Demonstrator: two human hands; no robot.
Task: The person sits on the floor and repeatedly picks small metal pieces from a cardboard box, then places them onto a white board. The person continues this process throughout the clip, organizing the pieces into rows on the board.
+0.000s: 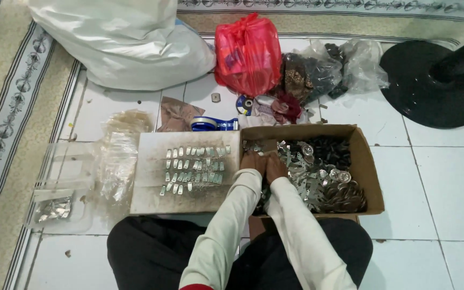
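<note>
Far to my left lie clear bags (115,161), one small bag with metal bits (55,208) nearest my knee. Closer in, just left of my hands, sits the flat board (151,182) with small metal pieces (193,169) laid in rows; the rows run left to right, their long axis across me. My left hand (253,161) and right hand (275,166) sit side by side, touching, both at the left edge of the cardboard box (363,161). Fingers point away from me, curled down into the pile; whether they pinch a piece I cannot tell, the tips are hidden. The heap of metal parts (323,182) fills the box, lying to the right of and beyond both hands, right hand nearer to its bulk, left hand nearer the board. Beyond the hands: a blue tape dispenser (213,124), a red bag (248,53), a white sack (130,43) up left. Far right, a black round base (430,86).
</note>
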